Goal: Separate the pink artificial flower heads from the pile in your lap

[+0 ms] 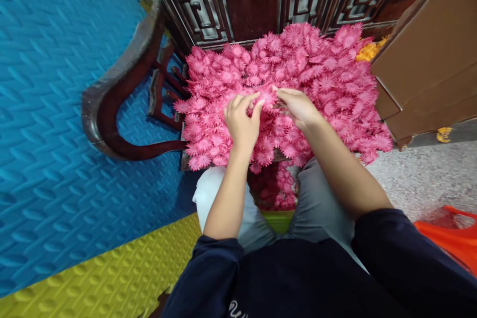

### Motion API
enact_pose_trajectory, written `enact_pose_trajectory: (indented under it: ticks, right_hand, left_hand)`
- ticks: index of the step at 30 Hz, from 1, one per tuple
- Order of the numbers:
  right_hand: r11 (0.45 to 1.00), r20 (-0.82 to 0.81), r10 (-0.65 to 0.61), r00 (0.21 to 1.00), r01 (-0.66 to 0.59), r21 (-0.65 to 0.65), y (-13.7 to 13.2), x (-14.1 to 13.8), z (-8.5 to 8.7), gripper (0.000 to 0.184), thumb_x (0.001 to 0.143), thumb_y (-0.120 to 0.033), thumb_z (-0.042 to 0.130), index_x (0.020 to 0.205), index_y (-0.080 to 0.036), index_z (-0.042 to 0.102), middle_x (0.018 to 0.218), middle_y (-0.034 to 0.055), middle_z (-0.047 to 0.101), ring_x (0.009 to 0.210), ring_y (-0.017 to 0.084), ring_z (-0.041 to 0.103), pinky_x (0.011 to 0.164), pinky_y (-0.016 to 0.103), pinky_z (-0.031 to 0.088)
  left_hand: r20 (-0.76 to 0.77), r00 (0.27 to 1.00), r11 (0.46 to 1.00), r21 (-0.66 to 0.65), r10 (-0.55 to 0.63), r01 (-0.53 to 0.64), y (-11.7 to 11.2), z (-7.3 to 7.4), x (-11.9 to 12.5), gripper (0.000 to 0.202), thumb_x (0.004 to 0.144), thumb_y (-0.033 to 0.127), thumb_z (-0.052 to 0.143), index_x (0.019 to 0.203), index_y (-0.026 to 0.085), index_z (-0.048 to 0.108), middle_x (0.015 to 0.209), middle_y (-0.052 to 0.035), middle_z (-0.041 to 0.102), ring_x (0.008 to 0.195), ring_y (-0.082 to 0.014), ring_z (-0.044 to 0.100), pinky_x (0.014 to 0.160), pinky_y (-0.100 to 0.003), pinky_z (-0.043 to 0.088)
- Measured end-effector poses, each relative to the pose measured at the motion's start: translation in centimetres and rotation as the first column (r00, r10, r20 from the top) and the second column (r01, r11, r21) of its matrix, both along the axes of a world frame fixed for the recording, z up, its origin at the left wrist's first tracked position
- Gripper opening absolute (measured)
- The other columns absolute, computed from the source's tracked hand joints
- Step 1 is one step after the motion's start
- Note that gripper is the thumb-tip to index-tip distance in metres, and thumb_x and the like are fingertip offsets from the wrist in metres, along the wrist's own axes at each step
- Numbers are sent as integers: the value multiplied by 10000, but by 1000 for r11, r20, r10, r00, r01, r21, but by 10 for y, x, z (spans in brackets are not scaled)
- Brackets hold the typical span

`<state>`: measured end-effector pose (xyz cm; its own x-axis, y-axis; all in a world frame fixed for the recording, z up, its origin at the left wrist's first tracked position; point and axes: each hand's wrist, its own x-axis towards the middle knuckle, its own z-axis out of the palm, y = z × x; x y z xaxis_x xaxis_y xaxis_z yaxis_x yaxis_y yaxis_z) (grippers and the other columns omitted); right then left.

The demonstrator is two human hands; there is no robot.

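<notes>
A thick heap of pink artificial flower heads [328, 77] covers a dark wooden seat in front of me. Over the middle of the heap, one pink flower head [267, 97] is between my two hands. My left hand [243, 115] pinches it at its left side with thumb and forefinger. At its right edge, my right hand [296, 105] has thumb and forefinger closed on the petals, while the other fingers curl below. The underside of the flower is hidden.
A curved wooden armrest [108, 104] stands left, beside blue foam matting [44, 109]. Carved dark panels [251, 0] rise behind the flowers. At right are a brown cardboard box [428, 59], yellow-orange flowers [368, 51] and an orange plastic bag [450, 238]. More pink flowers [285, 184] lie below, between my knees.
</notes>
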<state>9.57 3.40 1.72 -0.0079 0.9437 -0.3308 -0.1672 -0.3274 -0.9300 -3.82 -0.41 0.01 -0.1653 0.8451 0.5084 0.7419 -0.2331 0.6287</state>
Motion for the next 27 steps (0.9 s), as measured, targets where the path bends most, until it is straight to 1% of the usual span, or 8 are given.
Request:
enact_pose_trajectory:
  ticks: [5, 9, 11, 15, 18, 21, 25, 27]
  right_hand:
    - [997, -53, 48, 997, -51, -61, -4, -8, -1, 170, 801, -319, 652, 725, -167, 645, 594, -55, 625, 534, 50, 551, 541, 182, 338]
    - [997, -109, 38, 993, -44, -56, -5, -9, -1, 193, 791, -327, 668, 690, -166, 637, 582, -54, 617, 527, 42, 542, 543, 174, 353]
    - [997, -120, 37, 992, -45, -59, -6, -8, 0, 163, 787, -311, 675, 713, -167, 651, 601, -54, 624, 527, 39, 544, 541, 173, 357]
    - [998, -106, 9, 994, -16, -64, -7, -8, 2, 111, 771, -267, 690, 731, -165, 666, 585, -61, 604, 512, 40, 521, 545, 180, 359]
    - [997, -104, -31, 994, 23, -74, -6, -9, 2, 151, 763, -268, 696, 669, -162, 643, 545, -62, 575, 497, 45, 498, 545, 188, 355]
    - [995, -139, -44, 989, 31, -94, -6, -10, 1, 169, 791, -251, 662, 654, -159, 628, 553, -55, 589, 494, 44, 506, 534, 186, 356]
    - [993, -174, -53, 983, 34, -113, -7, -12, 3, 177, 828, -185, 606, 654, -152, 609, 526, -72, 564, 452, 20, 471, 512, 163, 352]
    - [994, -155, -44, 987, 27, -110, -7, -11, 5, 180, 819, -218, 630, 654, -155, 599, 533, -70, 564, 456, 21, 479, 506, 159, 354]
  left_hand:
    - [-65, 998, 999, -34, 18, -21, 2, -2, 0, 130, 783, 360, 689, 881, 289, 737, 801, -24, 664, 860, -227, 597, 845, -388, 417]
    - [-54, 998, 998, -60, 30, -33, 2, 0, 2, 101, 801, 355, 666, 835, 287, 732, 820, -34, 648, 883, -238, 580, 868, -408, 398]
    - [-53, 998, 997, -64, 41, -44, 1, 1, 3, 123, 821, 365, 639, 818, 277, 725, 831, -41, 641, 905, -248, 571, 874, -412, 390]
    - [-46, 997, 998, -32, 58, -60, 2, 1, 7, 143, 829, 360, 631, 779, 243, 696, 839, -45, 632, 915, -245, 565, 860, -386, 398]
    - [1, 998, 998, -29, 56, -56, 3, -2, 11, 120, 826, 321, 639, 751, 233, 669, 789, -28, 613, 848, -210, 567, 823, -346, 421]
    - [74, 996, 998, -44, 46, -43, 5, -3, 15, 109, 841, 279, 620, 751, 227, 651, 769, -10, 605, 781, -172, 557, 781, -310, 437]
    - [111, 993, 999, -38, 28, -24, 6, -3, 18, 107, 849, 251, 605, 750, 216, 623, 801, -13, 611, 799, -158, 561, 789, -289, 446]
    - [119, 993, 999, -30, 18, -15, 6, -3, 17, 99, 853, 244, 599, 761, 212, 618, 825, -17, 614, 805, -156, 566, 789, -287, 449]
